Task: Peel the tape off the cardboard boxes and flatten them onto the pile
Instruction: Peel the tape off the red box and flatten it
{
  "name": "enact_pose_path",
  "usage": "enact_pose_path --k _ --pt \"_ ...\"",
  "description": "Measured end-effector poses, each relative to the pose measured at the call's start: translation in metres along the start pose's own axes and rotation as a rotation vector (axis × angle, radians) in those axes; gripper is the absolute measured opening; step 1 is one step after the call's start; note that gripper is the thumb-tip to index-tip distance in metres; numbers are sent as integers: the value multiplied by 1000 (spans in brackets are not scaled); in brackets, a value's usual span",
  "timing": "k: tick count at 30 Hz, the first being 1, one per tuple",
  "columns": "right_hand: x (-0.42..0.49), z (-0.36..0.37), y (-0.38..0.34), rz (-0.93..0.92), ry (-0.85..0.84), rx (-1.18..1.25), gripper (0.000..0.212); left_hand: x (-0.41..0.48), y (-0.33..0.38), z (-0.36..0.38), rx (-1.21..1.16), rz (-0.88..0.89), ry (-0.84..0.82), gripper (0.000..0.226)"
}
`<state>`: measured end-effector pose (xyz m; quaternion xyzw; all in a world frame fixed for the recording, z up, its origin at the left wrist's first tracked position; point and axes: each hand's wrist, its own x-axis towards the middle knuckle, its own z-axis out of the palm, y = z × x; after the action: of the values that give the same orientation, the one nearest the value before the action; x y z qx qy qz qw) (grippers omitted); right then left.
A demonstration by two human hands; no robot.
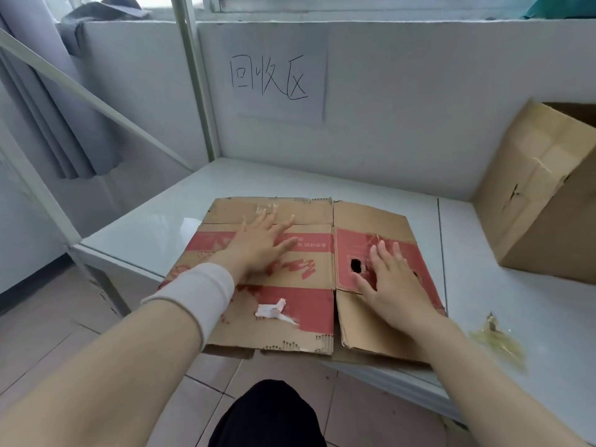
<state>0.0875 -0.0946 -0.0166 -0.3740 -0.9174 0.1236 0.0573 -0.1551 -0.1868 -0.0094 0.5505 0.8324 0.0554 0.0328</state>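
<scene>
A flattened cardboard box (309, 311) with red print lies on the white table (154, 227), its near edge hanging slightly over the table's front. My left hand (261, 243) presses flat on its left panel with fingers spread. On the right panel, beside a small dark hole, my right hand (392, 282) also presses flat, fingers straight. A torn white label scrap (272, 310) sticks to the box near the front. An upright, unflattened brown box (541, 195) stands at the right against the wall. A crumpled wad of clear peeled tape (498, 341) lies on the table to the right.
A paper sign (277, 82) with handwritten characters hangs on the white back wall. A metal frame post (196, 79) rises at the table's back left corner. Tiled floor lies below the table's front edge.
</scene>
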Motion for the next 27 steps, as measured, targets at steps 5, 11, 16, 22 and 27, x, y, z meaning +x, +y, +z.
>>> enact_pose_path --k 5,11,16,22,27 --pt "8 30 5 61 -46 -37 80 19 -6 37 0 -20 -60 64" --pt "8 37 6 68 -34 -89 95 26 -14 43 -22 -12 -49 63" --pt "3 35 7 55 -63 -96 86 44 -21 45 -16 -13 -27 66" --pt "3 42 5 68 -1 -91 91 45 -24 51 -39 -15 28 61" --pt "0 31 1 120 7 29 87 22 -20 38 -117 -169 86 51"
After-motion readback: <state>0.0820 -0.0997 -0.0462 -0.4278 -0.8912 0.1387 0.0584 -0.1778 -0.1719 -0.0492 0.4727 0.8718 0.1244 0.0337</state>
